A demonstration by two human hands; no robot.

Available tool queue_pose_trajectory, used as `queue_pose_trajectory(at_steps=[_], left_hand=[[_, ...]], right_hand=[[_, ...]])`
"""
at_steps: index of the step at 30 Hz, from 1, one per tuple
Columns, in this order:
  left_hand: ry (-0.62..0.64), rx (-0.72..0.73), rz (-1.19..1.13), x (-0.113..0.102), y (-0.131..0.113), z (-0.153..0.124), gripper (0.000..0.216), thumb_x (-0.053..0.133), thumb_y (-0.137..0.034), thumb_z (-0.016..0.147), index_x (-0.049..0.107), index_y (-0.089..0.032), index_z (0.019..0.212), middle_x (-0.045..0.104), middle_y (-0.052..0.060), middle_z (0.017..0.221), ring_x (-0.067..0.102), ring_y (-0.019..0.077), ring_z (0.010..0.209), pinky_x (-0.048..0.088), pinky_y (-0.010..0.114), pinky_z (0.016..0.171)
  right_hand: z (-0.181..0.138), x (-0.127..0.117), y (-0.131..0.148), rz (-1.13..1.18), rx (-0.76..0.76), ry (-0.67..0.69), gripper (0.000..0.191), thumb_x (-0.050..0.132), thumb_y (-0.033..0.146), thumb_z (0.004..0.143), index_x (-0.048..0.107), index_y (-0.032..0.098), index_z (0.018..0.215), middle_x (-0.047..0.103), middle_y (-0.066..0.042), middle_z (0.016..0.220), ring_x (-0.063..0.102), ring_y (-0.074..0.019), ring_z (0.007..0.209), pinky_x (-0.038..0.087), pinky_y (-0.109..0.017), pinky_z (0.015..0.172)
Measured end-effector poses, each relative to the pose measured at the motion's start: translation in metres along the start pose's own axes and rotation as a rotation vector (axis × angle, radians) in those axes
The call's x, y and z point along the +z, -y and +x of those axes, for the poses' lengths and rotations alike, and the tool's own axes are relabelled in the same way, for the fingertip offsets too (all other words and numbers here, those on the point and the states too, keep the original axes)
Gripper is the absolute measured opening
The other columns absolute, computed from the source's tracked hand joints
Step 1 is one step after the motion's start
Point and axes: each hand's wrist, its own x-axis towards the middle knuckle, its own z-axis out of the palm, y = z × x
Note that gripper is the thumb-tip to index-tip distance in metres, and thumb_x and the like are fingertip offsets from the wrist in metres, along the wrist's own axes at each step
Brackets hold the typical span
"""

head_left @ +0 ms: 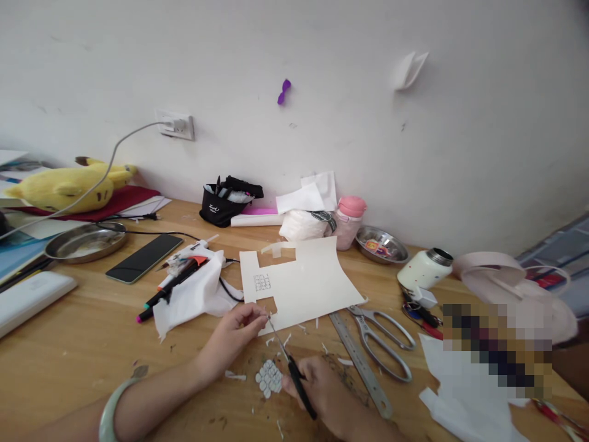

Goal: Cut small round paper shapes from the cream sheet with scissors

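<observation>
My left hand (246, 322) is pinched at the fingertips over the table. Whatever it holds there is too small to make out. In my right hand (317, 390) is a pair of black-handled scissors (299, 380), seen almost edge-on, with the thin blades reaching up to the left fingertips. Just left of the right hand lies a cluster of small round paper pieces (267, 379) with dark outlines. Beyond both hands is a large cream sheet of paper (308, 282) with cut-out edges. A grid of small circles (262, 282) is drawn on its left part.
Right of the hands lie a steel ruler (361, 362) and large metal scissors (386, 344). Paper scraps surround the hands. Markers (172, 291), crumpled tissue (193, 298) and a phone (145, 258) are at left. A pink-lidded cup (350, 224), steel bowl (381, 244) and white bottle (423, 270) stand behind.
</observation>
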Motion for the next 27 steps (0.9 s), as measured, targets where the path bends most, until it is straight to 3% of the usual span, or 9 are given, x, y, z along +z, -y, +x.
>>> queue_pose_trajectory(at_steps=[6, 12, 15, 20, 25, 27], left_hand=[[0.033, 0.018, -0.021, 0.001, 0.004, -0.001, 0.022, 0.054, -0.034, 0.072, 0.045, -0.017, 0.06, 0.041, -0.005, 0.058, 0.036, 0.0112, 0.057, 0.029, 0.022, 0.057], [0.075, -0.027, -0.211, 0.002, 0.007, -0.001, 0.021, 0.055, -0.031, 0.072, 0.043, -0.017, 0.062, 0.039, -0.006, 0.058, 0.031, 0.0092, 0.057, 0.028, 0.021, 0.056], [0.082, -0.065, -0.34, 0.003, 0.006, -0.003, 0.016, 0.055, -0.025, 0.071, 0.043, -0.017, 0.062, 0.037, -0.007, 0.055, 0.028, 0.0083, 0.054, 0.026, 0.02, 0.053], [0.134, -0.124, -0.535, 0.004, 0.0, -0.005, 0.013, 0.054, -0.016, 0.067, 0.043, -0.016, 0.059, 0.038, -0.007, 0.051, 0.029, 0.0074, 0.051, 0.026, 0.018, 0.051], [0.219, -0.282, -0.765, 0.008, -0.005, -0.012, 0.021, 0.056, -0.019, 0.066, 0.038, -0.017, 0.055, 0.033, -0.008, 0.052, 0.027, 0.0059, 0.049, 0.026, 0.017, 0.05], [0.281, -0.419, -0.752, 0.012, -0.004, -0.017, 0.021, 0.056, -0.018, 0.064, 0.037, -0.017, 0.055, 0.032, -0.008, 0.051, 0.028, 0.0059, 0.048, 0.025, 0.017, 0.049]], right_hand=[[-0.004, 0.003, -0.001, -0.503, 0.022, -0.259, 0.022, 0.056, 0.036, 0.066, 0.05, 0.017, 0.056, 0.051, 0.002, 0.051, 0.038, -0.0084, 0.047, 0.024, -0.02, 0.047], [-0.002, 0.007, -0.003, -0.548, -0.023, -0.279, 0.024, 0.056, 0.04, 0.066, 0.052, 0.018, 0.058, 0.055, 0.002, 0.053, 0.039, -0.0083, 0.047, 0.024, -0.02, 0.047], [-0.003, 0.005, 0.001, -0.451, -0.028, -0.234, 0.025, 0.056, 0.038, 0.066, 0.047, 0.017, 0.055, 0.049, 0.004, 0.051, 0.036, -0.0075, 0.047, 0.023, -0.019, 0.046], [-0.002, 0.004, 0.0, -0.058, -0.065, 0.01, 0.025, 0.053, 0.033, 0.069, 0.042, 0.016, 0.054, 0.035, 0.004, 0.052, 0.029, -0.0066, 0.049, 0.021, -0.019, 0.044], [0.002, 0.009, -0.01, 0.344, 0.025, 0.137, 0.045, 0.044, 0.059, 0.069, 0.038, 0.018, 0.052, 0.026, 0.006, 0.046, 0.021, -0.0057, 0.041, 0.016, -0.021, 0.04], [0.001, 0.007, -0.008, 0.38, -0.048, 0.129, 0.047, 0.048, 0.064, 0.066, 0.04, 0.018, 0.055, 0.031, 0.005, 0.047, 0.024, -0.0059, 0.041, 0.018, -0.021, 0.042]])
